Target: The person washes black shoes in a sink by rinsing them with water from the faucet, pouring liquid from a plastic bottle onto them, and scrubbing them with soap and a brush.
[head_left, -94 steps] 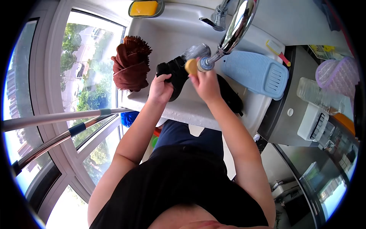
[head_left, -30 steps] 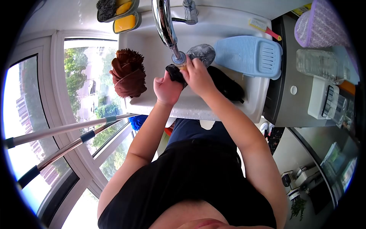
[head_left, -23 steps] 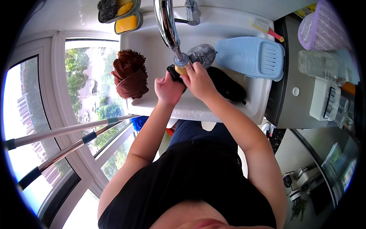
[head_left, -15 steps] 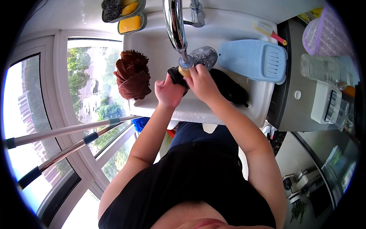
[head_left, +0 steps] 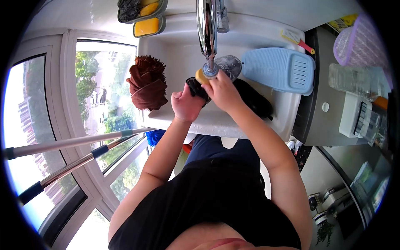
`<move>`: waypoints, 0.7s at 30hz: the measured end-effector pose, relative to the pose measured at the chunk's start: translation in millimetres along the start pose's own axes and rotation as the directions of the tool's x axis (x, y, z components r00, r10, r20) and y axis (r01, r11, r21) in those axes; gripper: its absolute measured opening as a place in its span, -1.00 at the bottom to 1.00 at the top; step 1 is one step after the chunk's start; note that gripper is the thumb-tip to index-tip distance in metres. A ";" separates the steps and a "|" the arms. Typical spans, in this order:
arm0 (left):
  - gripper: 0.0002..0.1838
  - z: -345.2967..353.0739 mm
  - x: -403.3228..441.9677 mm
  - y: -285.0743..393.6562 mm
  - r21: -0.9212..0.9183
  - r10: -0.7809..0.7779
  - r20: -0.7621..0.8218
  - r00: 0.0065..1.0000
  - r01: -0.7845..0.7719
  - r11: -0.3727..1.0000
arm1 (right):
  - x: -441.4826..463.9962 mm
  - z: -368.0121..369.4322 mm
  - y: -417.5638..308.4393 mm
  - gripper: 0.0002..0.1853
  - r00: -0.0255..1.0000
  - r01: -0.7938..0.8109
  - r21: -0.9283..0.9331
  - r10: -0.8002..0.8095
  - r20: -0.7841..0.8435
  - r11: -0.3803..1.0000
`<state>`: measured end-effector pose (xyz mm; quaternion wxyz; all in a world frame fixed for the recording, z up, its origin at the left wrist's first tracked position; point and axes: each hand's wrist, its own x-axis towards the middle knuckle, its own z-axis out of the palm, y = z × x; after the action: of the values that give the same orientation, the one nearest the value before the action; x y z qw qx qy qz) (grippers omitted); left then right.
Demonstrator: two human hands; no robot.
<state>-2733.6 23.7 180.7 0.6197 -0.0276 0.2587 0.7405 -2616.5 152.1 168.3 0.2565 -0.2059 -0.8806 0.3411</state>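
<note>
Over the white sink (head_left: 179, 46), my left hand (head_left: 186, 105) is closed around a wet, crumpled black cloth (head_left: 194, 86). My right hand (head_left: 225, 91) grips a yellowish bar of soap (head_left: 201, 77) beside the cloth, just under the chrome faucet (head_left: 206, 31). The faucet tip partly covers the fingers of that hand. Behind it lies a grey, suds-streaked rounded thing (head_left: 231, 66) whose kind I cannot make out. A long, smooth black thing (head_left: 255, 100) rests in the sink to the right of my right wrist.
A bundled brown cloth (head_left: 148, 85) sits on the sink's left side. At the right are a light-blue washboard (head_left: 271, 66) and a brush (head_left: 296, 40). Soap dishes (head_left: 146, 27) stand at the back left. Mop poles (head_left: 83, 141) lean by the window; a grey counter (head_left: 323, 89) adjoins.
The view has shifted slightly, so the sink and faucet appear farther right. The soap now shows more to the left of the faucet tip, against the black cloth. Both hands keep their holds.
</note>
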 end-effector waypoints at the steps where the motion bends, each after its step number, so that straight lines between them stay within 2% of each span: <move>1: -0.14 1.7 -2.5 -0.5 0.028 0.015 0.004 1.000 -0.015 0.999 | 2.5 -3.4 14.8 -0.47 0.989 -0.146 -0.066 0.148 0.015 0.987; 2: -0.15 2.8 -4.0 -1.5 0.054 0.030 0.010 1.000 -0.030 0.998 | 5.6 -8.2 20.1 -0.47 0.956 -0.287 -0.136 0.292 0.020 0.948; 3: -0.15 -4.3 -2.1 -3.1 0.053 0.031 0.017 0.999 -0.032 0.998 | 6.1 -9.3 18.8 -0.44 0.928 -0.355 -0.208 0.370 0.038 0.912; 4: -0.16 -18.2 -0.9 -5.5 0.004 0.029 0.050 0.998 -0.030 1.000 | 2.5 -4.6 7.9 -0.44 0.930 -0.350 -0.212 0.365 0.035 0.912; 6: -0.17 -24.3 -4.4 -4.5 -0.052 0.030 0.080 0.996 -0.026 0.998 | -12.1 9.2 -24.1 -0.37 0.989 -0.128 -0.098 0.134 0.056 0.987; 7: -0.18 -22.4 -7.5 0.4 -0.078 0.035 0.017 0.999 -0.034 0.996 | -13.1 11.3 -28.0 -0.36 0.999 -0.047 -0.103 0.047 -0.001 0.994; 8: -0.18 -17.5 -12.8 3.1 -0.103 0.035 -0.055 0.998 -0.041 0.994 | -12.8 8.8 -22.7 -0.36 0.999 -0.050 -0.103 0.051 0.004 0.993; 9: -0.18 -4.9 -15.4 5.9 -0.143 0.050 -0.143 0.988 -0.071 0.987 | -10.2 3.7 -10.8 -0.35 0.976 -0.212 -0.153 0.216 0.010 0.965; 10: -0.18 2.1 -11.1 7.9 -0.142 0.050 -0.136 0.989 -0.069 0.987 | -4.4 -0.7 1.5 -0.34 0.929 -0.362 -0.206 0.369 -0.003 0.909; 11: -0.18 7.2 -8.5 8.3 -0.174 0.055 -0.126 0.990 -0.077 0.982 | -3.7 1.3 6.5 -0.32 0.932 -0.361 -0.268 0.353 -0.081 0.893; 12: -0.19 8.2 -9.8 8.8 -0.207 0.060 -0.126 0.990 -0.085 0.975 | -10.9 9.3 -0.6 -0.32 0.933 -0.360 -0.263 0.353 -0.074 0.895; 13: -0.15 -16.3 -6.8 8.7 -0.330 0.060 0.015 0.998 -0.051 0.943 | -21.1 18.4 -13.0 -0.31 0.973 -0.232 -0.188 0.226 -0.055 0.954; 14: -0.15 -13.7 -6.2 12.7 -0.329 0.062 0.012 0.998 -0.055 0.943 | -27.3 22.8 -24.9 -0.31 0.995 -0.097 -0.110 0.093 -0.048 0.989; 15: -0.14 -9.8 -7.0 16.3 -0.321 0.066 -0.060 0.996 -0.082 0.943 | -28.3 20.7 -33.3 -0.31 0.999 -0.022 -0.022 0.022 -0.033 1.000; 16: -0.12 -8.3 -9.1 18.7 -0.311 0.071 -0.135 0.988 -0.110 0.944 | -29.3 23.2 -23.4 -0.31 0.999 -0.026 -0.017 0.026 -0.028 1.000; 17: -0.06 -14.5 -7.2 21.4 -0.417 0.074 -0.112 0.991 -0.114 0.902 | -28.3 26.9 -2.6 -0.28 0.991 -0.102 -0.107 0.091 -0.097 0.989; 18: -0.06 -11.8 -6.9 24.2 -0.415 0.075 -0.118 0.990 -0.118 0.902 | -22.9 28.4 7.6 -0.24 0.974 -0.179 -0.190 0.147 -0.172 0.965; 19: -0.06 -6.8 -6.0 24.9 -0.471 0.089 -0.091 0.992 -0.122 0.874 | -22.3 30.3 12.1 -0.22 0.923 -0.305 -0.111 0.265 -0.280 0.946; 20: -0.06 -4.2 -4.6 26.0 -0.524 0.105 -0.065 0.992 -0.123 0.843 | -24.1 28.8 1.0 -0.22 0.924 -0.305 -0.108 0.266 -0.275 0.946; 21: -0.07 -11.5 -2.5 27.9 -0.577 0.115 0.215 0.970 0.031 0.816 | -28.5 28.0 -18.0 -0.23 0.975 -0.146 -0.071 0.131 -0.179 0.987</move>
<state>-2762.3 13.9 181.4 0.5922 -0.1181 -0.0537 0.7953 -2614.1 110.5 154.3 0.2989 -0.3062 -0.8519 0.3020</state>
